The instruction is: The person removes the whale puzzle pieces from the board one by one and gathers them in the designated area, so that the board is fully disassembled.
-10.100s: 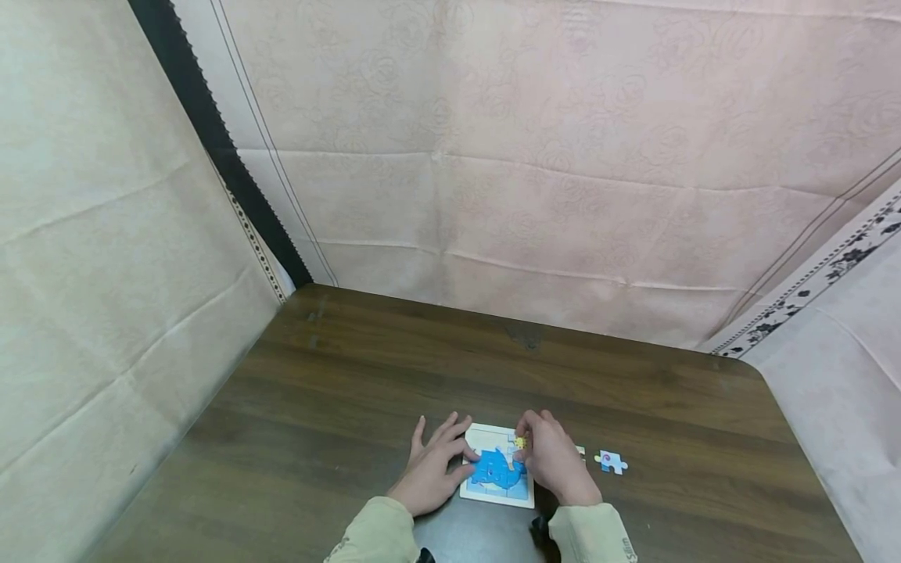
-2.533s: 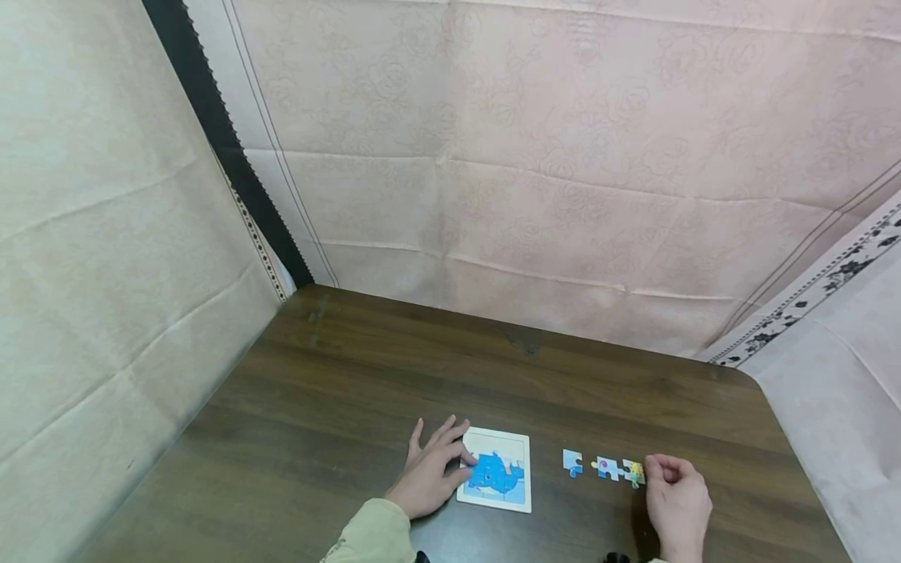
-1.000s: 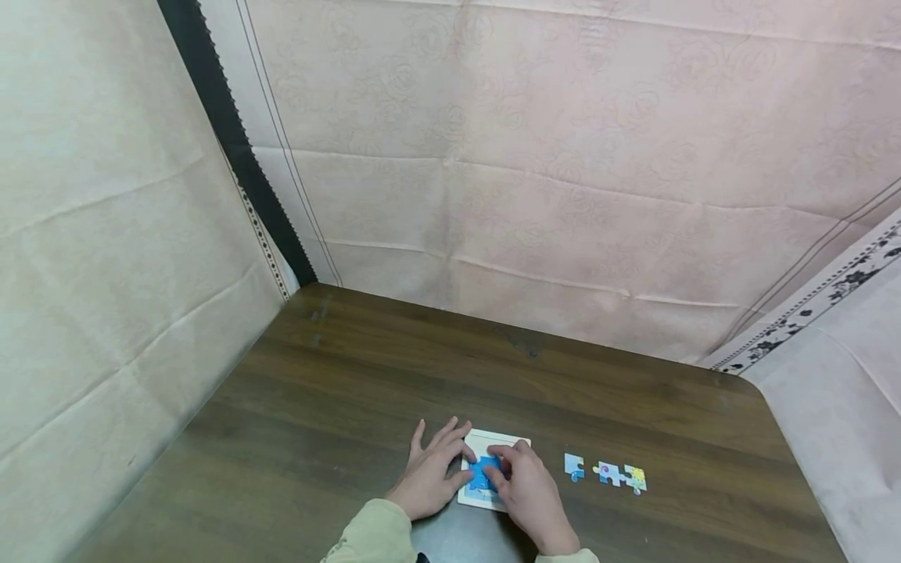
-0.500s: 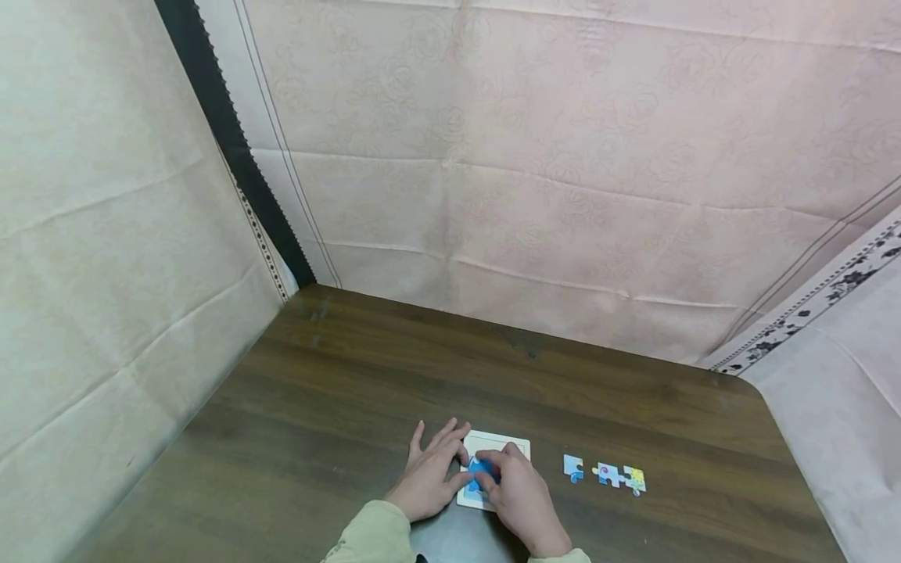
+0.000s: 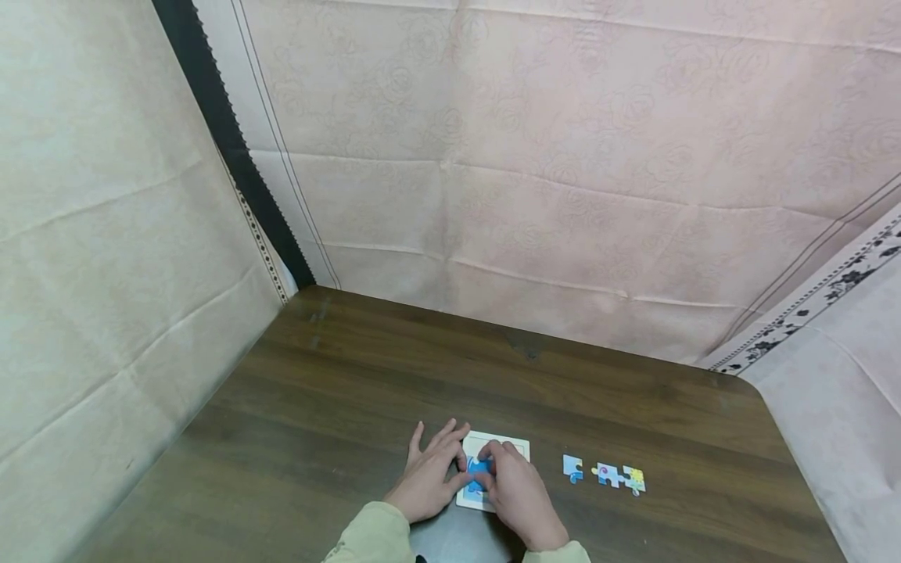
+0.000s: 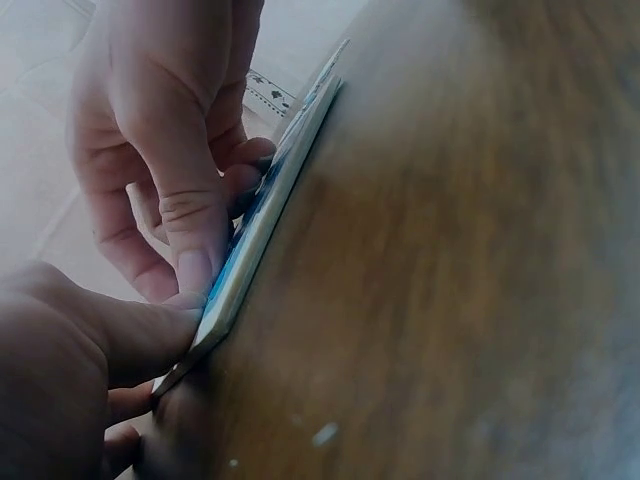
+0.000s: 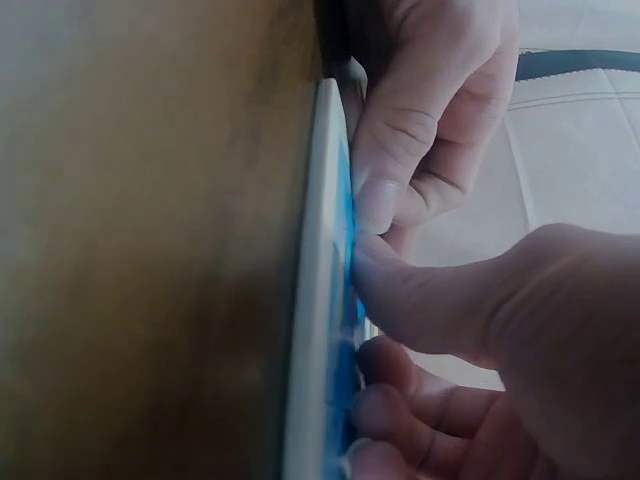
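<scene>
A small jigsaw puzzle with a blue whale picture (image 5: 479, 469) lies in its pale frame (image 5: 486, 439) near me on the table. My left hand (image 5: 427, 478) rests on the left edge of the frame, fingers spread and thumb on the whale piece area. My right hand (image 5: 517, 493) bends over the puzzle from the right, its thumb and fingertips pinching at a blue piece. In the right wrist view the fingertips of the right hand (image 7: 440, 310) touch the board (image 7: 318, 270); its left neighbour's thumb (image 7: 380, 205) lies close by. The right hand covers much of the picture.
Several loose puzzle pieces lie to the right: a blue one (image 5: 573, 467), a light one with a pink swirl (image 5: 607, 474) and a yellow one (image 5: 635, 479) touching it. The brown table (image 5: 352, 375) ends at pale cloth walls (image 5: 549, 234) behind and at both sides.
The right hand has put the yellow piece beside the swirl piece, then come back left onto the puzzle. Lately its fingertips have shifted slightly left. The left hand has stayed on the frame.
</scene>
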The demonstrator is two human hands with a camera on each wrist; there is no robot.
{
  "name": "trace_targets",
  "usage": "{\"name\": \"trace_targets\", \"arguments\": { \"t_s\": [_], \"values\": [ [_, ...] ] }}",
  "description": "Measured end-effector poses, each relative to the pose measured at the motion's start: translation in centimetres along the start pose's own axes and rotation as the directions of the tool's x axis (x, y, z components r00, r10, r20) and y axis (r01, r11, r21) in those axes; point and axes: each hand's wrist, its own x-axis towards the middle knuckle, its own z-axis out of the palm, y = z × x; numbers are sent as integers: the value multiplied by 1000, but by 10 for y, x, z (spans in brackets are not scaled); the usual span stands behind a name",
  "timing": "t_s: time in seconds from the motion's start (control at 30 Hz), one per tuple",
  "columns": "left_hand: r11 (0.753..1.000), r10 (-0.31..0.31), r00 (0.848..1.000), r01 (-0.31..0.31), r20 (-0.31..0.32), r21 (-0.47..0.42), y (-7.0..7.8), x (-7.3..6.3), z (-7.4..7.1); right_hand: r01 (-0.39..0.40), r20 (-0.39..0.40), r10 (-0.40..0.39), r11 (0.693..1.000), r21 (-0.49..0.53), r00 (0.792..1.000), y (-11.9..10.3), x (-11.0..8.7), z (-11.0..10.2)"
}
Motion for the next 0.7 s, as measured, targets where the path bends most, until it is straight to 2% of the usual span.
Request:
{"name": "trace_targets", "arguments": {
  "t_s": [0.3, 0.7],
  "values": [
    [1000, -9, 1000, 9, 1, 7, 1, 0, 0, -22, 84, 27, 997, -69, 996, -4, 6, -6],
    [1000, 17, 1000, -17, -21, -3, -1, 0, 1, -48, 151, 56, 997, -58, 987, 2, 16, -7]
  ]
}}
